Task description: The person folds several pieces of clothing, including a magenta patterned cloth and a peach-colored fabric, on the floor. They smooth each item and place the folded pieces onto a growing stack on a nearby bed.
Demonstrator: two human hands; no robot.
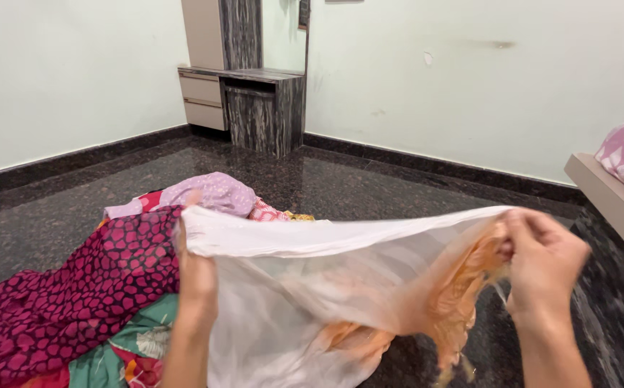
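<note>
Your left hand (196,276) is closed on one top corner of a sheer white and orange cloth (326,287), and your right hand (542,266) pinches the other corner with its fingers shut. You hold the cloth stretched between them, above the dark floor (369,183), just beside a heap of clothes (82,302) on your left.

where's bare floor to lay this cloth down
Bare floor runs between the clothes pile and the cabinet, and on toward the right wall. A strip lies between the right hand and the bed. The left is crowded: the pile reaches the left hand and the cloth.
</note>
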